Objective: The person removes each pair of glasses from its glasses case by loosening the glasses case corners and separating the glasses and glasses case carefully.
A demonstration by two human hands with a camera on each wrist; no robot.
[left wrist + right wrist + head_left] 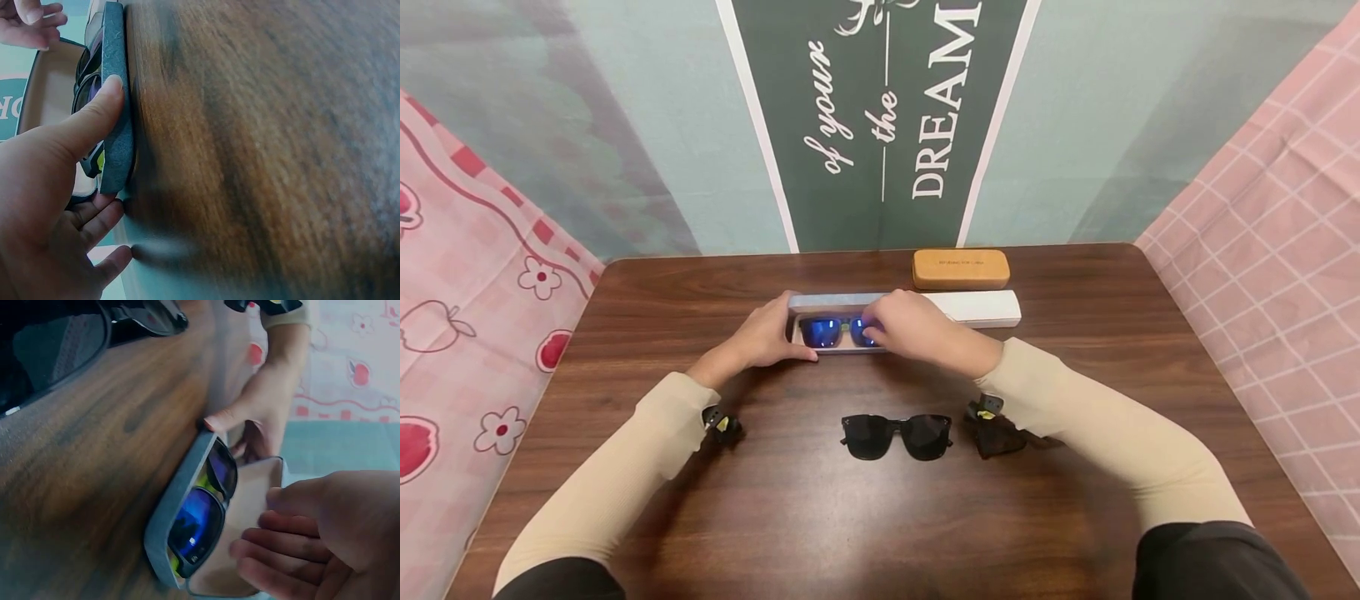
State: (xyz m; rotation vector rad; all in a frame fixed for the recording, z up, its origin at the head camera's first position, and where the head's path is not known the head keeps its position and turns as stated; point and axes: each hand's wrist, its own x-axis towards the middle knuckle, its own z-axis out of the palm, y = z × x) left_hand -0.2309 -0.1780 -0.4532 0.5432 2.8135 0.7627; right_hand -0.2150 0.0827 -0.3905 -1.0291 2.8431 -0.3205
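A grey-blue glasses case (838, 301) lies opened near the back of the table, its pale lining showing. Inside it sit sunglasses (822, 332) with blue mirrored lenses and some green-yellow on the frame. My left hand (767, 333) holds the case's left end, the thumb on the front wall (117, 147) and the fingers around the end. At the right end, my right hand (917, 329) overlaps one lens in the head view. From the right wrist, its loosely bent fingers (294, 550) appear in front of the lid lining (244, 519), with nothing held.
Black sunglasses (868, 437) lie folded at mid-table. Another dark pair of glasses (1000, 437) is partly hidden beneath the right forearm. Behind the right hand are a white case (981, 308) and a tan case (961, 269). Curtains stand around the table.
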